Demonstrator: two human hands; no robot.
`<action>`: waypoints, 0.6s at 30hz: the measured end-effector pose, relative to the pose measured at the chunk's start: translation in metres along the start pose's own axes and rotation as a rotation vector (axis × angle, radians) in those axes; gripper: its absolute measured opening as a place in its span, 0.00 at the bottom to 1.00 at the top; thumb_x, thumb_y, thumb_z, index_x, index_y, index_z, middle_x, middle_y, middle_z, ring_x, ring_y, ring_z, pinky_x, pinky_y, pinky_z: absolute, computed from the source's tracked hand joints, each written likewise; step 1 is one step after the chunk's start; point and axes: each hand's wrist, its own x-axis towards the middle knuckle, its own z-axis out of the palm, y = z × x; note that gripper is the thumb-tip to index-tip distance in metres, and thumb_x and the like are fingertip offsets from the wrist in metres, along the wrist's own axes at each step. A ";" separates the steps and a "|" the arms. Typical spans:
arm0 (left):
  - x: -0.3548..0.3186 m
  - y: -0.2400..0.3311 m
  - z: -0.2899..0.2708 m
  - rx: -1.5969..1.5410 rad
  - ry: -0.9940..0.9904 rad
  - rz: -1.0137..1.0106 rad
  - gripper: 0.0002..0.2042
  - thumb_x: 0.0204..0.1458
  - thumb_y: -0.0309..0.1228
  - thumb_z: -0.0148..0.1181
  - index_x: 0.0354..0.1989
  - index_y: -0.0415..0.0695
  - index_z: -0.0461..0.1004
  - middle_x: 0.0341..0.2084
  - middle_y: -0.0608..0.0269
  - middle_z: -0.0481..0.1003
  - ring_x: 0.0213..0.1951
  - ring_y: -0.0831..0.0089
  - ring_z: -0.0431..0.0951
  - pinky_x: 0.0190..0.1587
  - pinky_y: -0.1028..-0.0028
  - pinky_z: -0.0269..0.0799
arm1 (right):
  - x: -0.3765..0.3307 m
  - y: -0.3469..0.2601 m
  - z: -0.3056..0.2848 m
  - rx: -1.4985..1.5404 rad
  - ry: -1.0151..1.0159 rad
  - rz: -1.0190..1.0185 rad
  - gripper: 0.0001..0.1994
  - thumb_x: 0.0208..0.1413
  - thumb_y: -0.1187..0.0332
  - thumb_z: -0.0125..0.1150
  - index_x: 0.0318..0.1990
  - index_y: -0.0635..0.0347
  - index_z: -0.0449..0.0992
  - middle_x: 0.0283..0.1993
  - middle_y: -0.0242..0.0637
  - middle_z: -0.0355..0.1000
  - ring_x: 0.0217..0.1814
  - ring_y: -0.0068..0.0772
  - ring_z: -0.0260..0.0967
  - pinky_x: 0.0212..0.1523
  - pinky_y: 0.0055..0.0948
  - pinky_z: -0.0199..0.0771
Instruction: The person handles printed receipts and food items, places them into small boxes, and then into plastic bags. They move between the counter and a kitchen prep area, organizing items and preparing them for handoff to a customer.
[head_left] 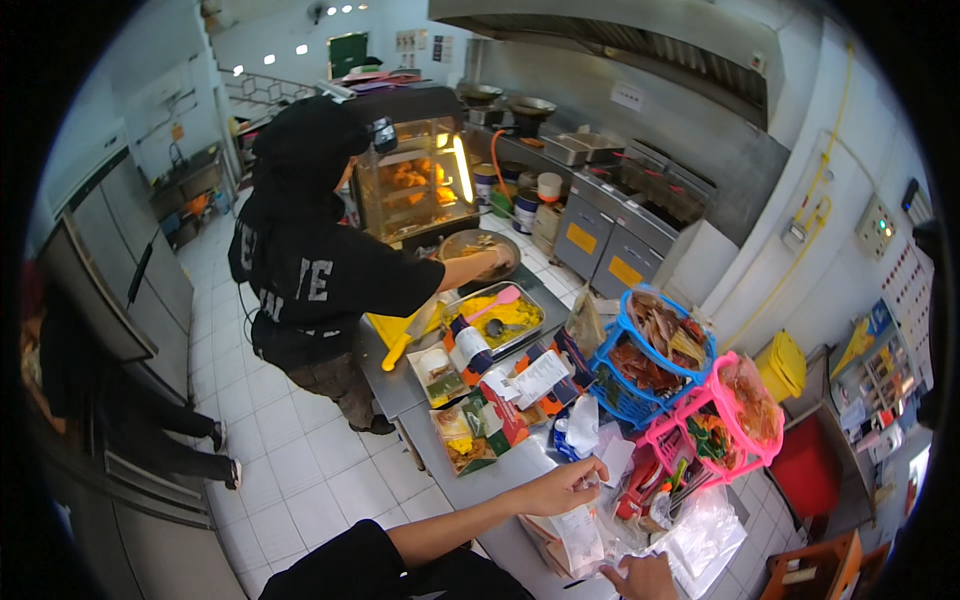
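Note:
Over the near end of the steel table, my left hand (566,488) is closed with its fingertips pinched together. My right hand (646,578) is closed too, lower and further right. Thin clear plastic, seemingly a bag (612,530), stretches between the two hands. Under and beside it lies a stack of white printed paper packs (572,545). A pile of clear plastic bags (705,535) rests right of my hands. Between that pile and my left hand stand bottles and red-handled utensils (650,495). Small details at my fingertips are hard to make out.
Blue baskets (650,345) and pink baskets (735,420) of packets rise at the table's right edge. Open food boxes (470,440), a yellow-handled knife (400,345) and a tray of yellow food (535,325) lie further off. A co-worker (310,250) reaches into a round pan (468,245).

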 end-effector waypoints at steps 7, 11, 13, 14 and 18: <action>0.003 0.010 0.020 0.148 -0.344 -0.054 0.29 0.53 0.27 0.63 0.63 0.47 0.60 0.42 0.59 0.69 0.39 0.74 0.69 0.45 0.71 0.69 | -0.017 -0.016 -0.043 0.129 0.495 -0.237 0.13 0.51 0.56 0.70 0.23 0.53 0.81 0.17 0.37 0.71 0.25 0.41 0.72 0.45 0.44 0.66; 0.000 -0.018 0.090 0.082 -0.340 0.185 0.28 0.47 0.26 0.66 0.59 0.44 0.65 0.53 0.52 0.67 0.53 0.60 0.70 0.57 0.64 0.68 | 0.009 -0.024 -0.036 0.427 0.750 -0.436 0.09 0.53 0.66 0.65 0.37 0.58 0.76 0.39 0.42 0.74 0.42 0.50 0.70 0.52 0.47 0.67; 0.000 -0.026 0.114 0.058 -0.018 0.192 0.20 0.48 0.22 0.64 0.52 0.42 0.71 0.52 0.52 0.67 0.58 0.57 0.69 0.57 0.63 0.68 | 0.017 -0.022 -0.021 0.588 0.814 -0.384 0.11 0.60 0.62 0.59 0.35 0.62 0.77 0.37 0.45 0.75 0.44 0.57 0.70 0.53 0.46 0.67; -0.001 -0.026 0.118 0.054 0.046 0.001 0.22 0.51 0.19 0.62 0.56 0.43 0.67 0.49 0.56 0.68 0.52 0.62 0.74 0.48 0.67 0.74 | 0.012 -0.018 -0.014 0.685 0.713 -0.332 0.13 0.62 0.60 0.54 0.39 0.62 0.77 0.41 0.47 0.74 0.47 0.56 0.70 0.57 0.43 0.66; 0.000 -0.007 0.086 -0.061 0.136 -0.087 0.18 0.58 0.17 0.57 0.55 0.43 0.64 0.37 0.69 0.65 0.34 0.85 0.72 0.29 0.81 0.70 | -0.001 -0.015 0.021 0.868 0.810 -0.167 0.31 0.53 0.64 0.62 0.65 0.62 0.62 0.69 0.51 0.58 0.73 0.49 0.55 0.69 0.41 0.57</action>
